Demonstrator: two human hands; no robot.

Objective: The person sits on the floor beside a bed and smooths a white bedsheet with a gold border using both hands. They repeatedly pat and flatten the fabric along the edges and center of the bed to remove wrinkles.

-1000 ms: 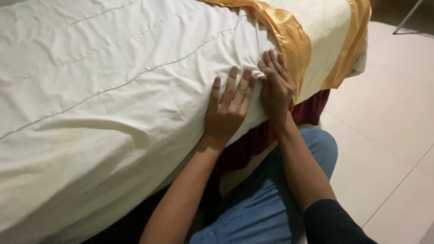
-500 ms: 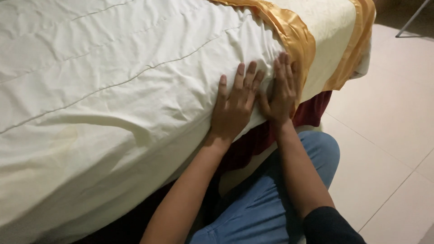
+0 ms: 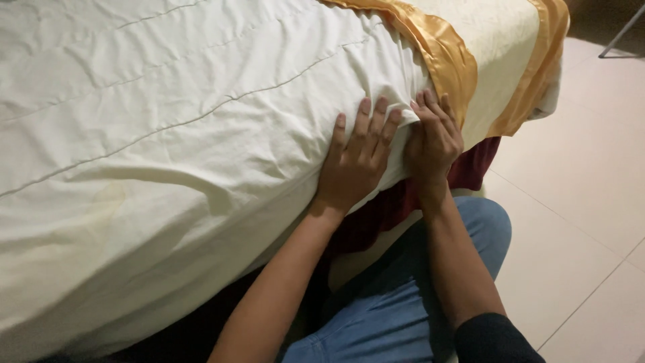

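A bed covered by a cream quilted bedspread (image 3: 168, 134) fills the left and top of the head view. Two gold satin bands (image 3: 443, 54) cross the cover near the bed's right end. My left hand (image 3: 356, 161) lies flat on the side of the cover, fingers spread and pointing up. Right beside it, my right hand (image 3: 435, 144) has its fingers curled into a fold of the cream cloth next to the nearer gold band. Both hands sit at the bed's near side edge.
A dark red bed skirt (image 3: 470, 168) hangs below the cover. My knee in blue jeans (image 3: 403, 302) is under my arms. Pale floor tiles (image 3: 578, 228) lie to the right. A thin metal leg (image 3: 621, 33) stands at the top right.
Both hands have shifted a little along the cover's edge. The right hand's fingers went flat half a second ago and are now curled into the fold again.
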